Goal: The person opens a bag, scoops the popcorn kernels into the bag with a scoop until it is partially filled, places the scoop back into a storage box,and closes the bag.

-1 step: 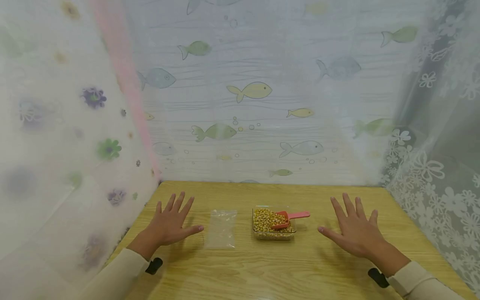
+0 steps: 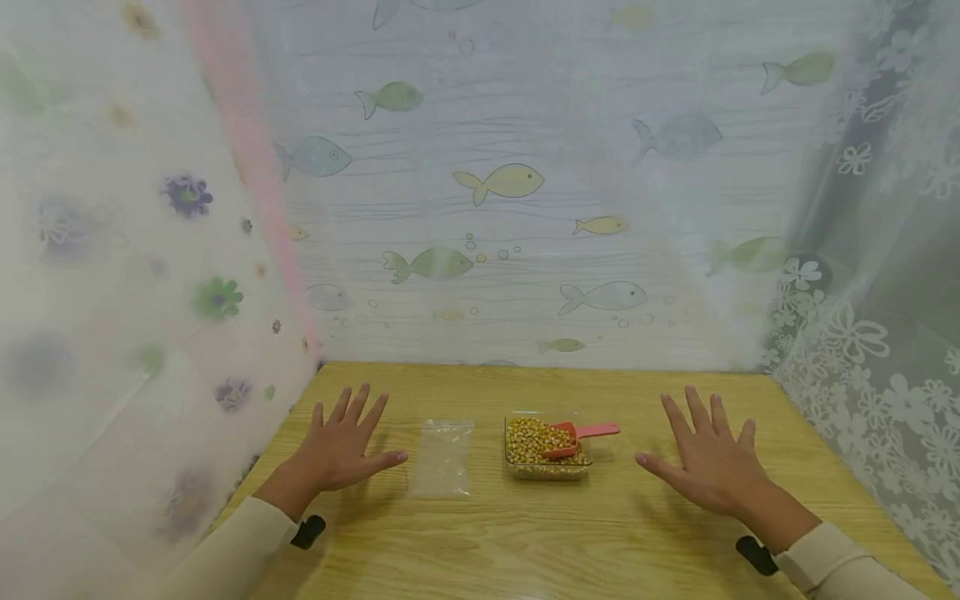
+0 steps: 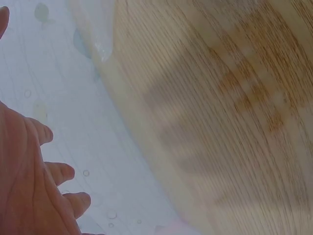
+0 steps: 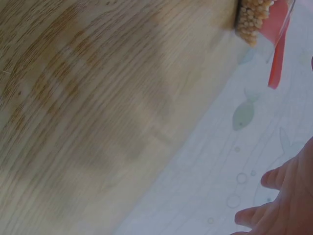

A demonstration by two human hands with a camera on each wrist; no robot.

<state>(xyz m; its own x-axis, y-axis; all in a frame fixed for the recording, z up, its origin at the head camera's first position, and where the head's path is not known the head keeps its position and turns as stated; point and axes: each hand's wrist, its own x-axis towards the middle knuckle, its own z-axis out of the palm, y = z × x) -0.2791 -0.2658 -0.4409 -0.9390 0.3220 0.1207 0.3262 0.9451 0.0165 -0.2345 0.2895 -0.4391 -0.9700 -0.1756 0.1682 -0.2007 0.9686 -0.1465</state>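
My left hand (image 2: 337, 450) is held above the table's left side, fingers spread, holding nothing. Just right of its thumb lies a flat clear zip bag (image 2: 442, 460). A clear rectangular container (image 2: 549, 472) full of corn kernels (image 2: 528, 437) stands to the right of the bag. Resting in the kernels is a red scoop (image 2: 566, 442), its pink handle sticking out over the right rim. Farther right, my right hand (image 2: 712, 467) is also spread and holds nothing. In the right wrist view, the container's kernels (image 4: 252, 22) and the scoop's handle (image 4: 277, 66) show at the top.
The wood-grain table (image 2: 480, 550) ends at a back curtain (image 2: 510, 250) printed with fish. A flowered curtain (image 2: 150, 333) hangs along the left side, and a sheer one with white flowers (image 2: 855, 333) along the right.
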